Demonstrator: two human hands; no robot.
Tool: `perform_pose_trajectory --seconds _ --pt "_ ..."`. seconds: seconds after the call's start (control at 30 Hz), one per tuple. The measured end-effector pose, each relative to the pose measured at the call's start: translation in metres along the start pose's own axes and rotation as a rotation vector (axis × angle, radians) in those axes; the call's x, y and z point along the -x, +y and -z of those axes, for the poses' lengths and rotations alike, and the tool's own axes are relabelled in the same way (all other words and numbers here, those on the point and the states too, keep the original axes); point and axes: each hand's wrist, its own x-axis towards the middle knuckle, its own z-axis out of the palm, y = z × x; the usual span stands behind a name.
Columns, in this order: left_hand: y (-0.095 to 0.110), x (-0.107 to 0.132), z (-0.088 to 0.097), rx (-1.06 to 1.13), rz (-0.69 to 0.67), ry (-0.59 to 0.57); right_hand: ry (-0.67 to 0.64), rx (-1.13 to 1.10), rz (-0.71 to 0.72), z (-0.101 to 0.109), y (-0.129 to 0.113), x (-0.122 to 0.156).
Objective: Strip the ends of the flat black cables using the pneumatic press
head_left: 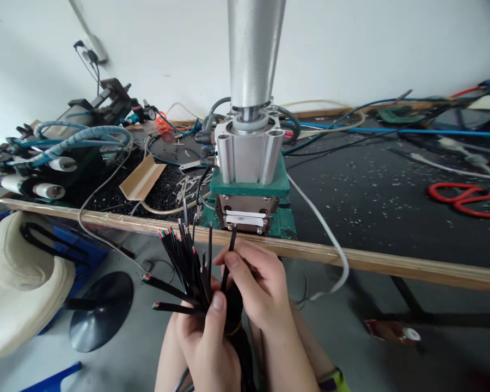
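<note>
My left hand is closed round a bundle of black cables whose cut ends show red and green cores and fan out up and to the left. My right hand pinches a single black cable from the bundle and holds its tip up just below the front slot of the green pneumatic press. The press carries a silver cylinder block and stands at the table's front edge.
Red-handled scissors lie on the dark tabletop at the right. Blue hoses and rolls crowd the left, beside a folded cardboard piece. A white cable hangs over the edge. A cushioned stool stands lower left.
</note>
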Motion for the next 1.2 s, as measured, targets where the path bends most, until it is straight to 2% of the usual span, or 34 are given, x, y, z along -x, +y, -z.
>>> perform_pose_trajectory --seconds 0.1,0.2,0.27,0.33,0.4,0.47,0.53,0.67,0.73,0.8,0.97,1.07,1.2 --pt "0.002 0.000 0.002 -0.006 -0.022 0.013 0.111 0.052 0.040 -0.007 -0.001 0.000" --pt "0.008 0.001 0.003 -0.001 -0.072 -0.004 0.305 0.179 0.226 -0.010 -0.005 0.001" --pt "0.013 0.001 0.003 0.004 -0.102 -0.035 0.281 0.243 0.342 -0.009 -0.009 0.002" --pt "0.018 0.003 0.003 0.005 -0.119 -0.064 0.109 0.223 0.362 -0.006 -0.012 0.004" --pt "0.021 0.004 0.002 0.002 -0.135 -0.083 -0.048 0.160 0.279 -0.005 -0.013 0.006" --pt "0.021 0.005 0.002 -0.006 -0.147 -0.078 -0.092 0.099 0.170 -0.006 -0.013 0.007" --pt "0.019 0.006 0.003 -0.031 -0.124 -0.081 -0.055 0.049 0.119 -0.008 -0.015 0.008" --pt "0.014 0.006 0.012 -0.122 -0.022 -0.169 0.035 0.022 0.141 -0.010 -0.023 0.005" --pt "0.013 0.006 0.015 -0.145 -0.013 -0.196 0.081 0.017 0.111 -0.011 -0.025 0.004" --pt "0.013 0.007 0.015 -0.136 -0.027 -0.165 0.117 -0.019 0.043 -0.012 -0.022 0.003" --pt "0.013 0.008 0.001 -0.087 -0.094 0.031 0.199 -0.139 -0.216 -0.015 -0.009 0.002" --pt "0.010 0.007 -0.006 -0.106 -0.095 0.043 0.256 -0.133 -0.333 -0.013 -0.006 -0.003" --pt "0.006 0.006 -0.010 -0.138 -0.124 0.022 0.250 -0.156 -0.368 -0.011 -0.006 -0.014"
